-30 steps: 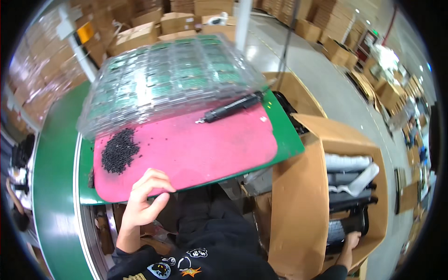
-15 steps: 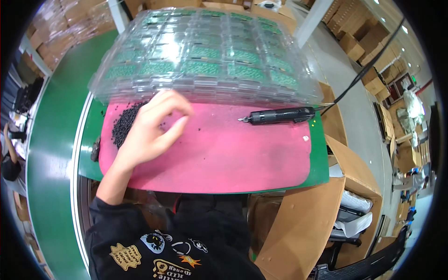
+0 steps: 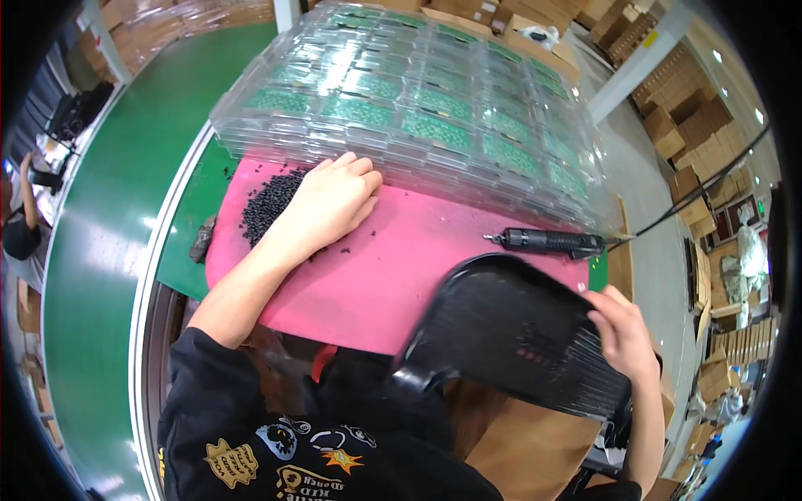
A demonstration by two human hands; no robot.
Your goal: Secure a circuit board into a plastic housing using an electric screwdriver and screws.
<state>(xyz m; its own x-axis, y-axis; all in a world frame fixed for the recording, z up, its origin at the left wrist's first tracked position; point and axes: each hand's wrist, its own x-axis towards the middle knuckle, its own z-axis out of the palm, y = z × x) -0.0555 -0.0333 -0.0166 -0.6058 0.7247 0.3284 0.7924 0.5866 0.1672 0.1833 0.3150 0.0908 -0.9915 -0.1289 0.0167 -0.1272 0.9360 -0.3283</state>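
My left hand (image 3: 338, 204) rests on the pink mat (image 3: 368, 288), beside a heap of small black screws (image 3: 271, 204). Its fingers are curled downward and closed; whatever they may hold is hidden. At the right, my right hand (image 3: 622, 330) grips the edge of a large black plastic shell (image 3: 501, 326), curved with a raised rim and slots at one end. The shell is tilted over the mat's front right part and partly blurred. Behind it lies a black electric screwdriver (image 3: 551, 242), its bit pointing left.
Stacked clear plastic trays (image 3: 401, 150) with green circuit boards fill the table's far side. A dark lump (image 3: 202, 240) sits left of the mat. To the left runs a green conveyor (image 3: 100, 275). An open cardboard box (image 3: 535, 442) stands below the shell.
My right hand has come into view with the black shell, now over the mat. My left hand's fingers, curled upward before, have turned down beside the screws. The view has shifted.
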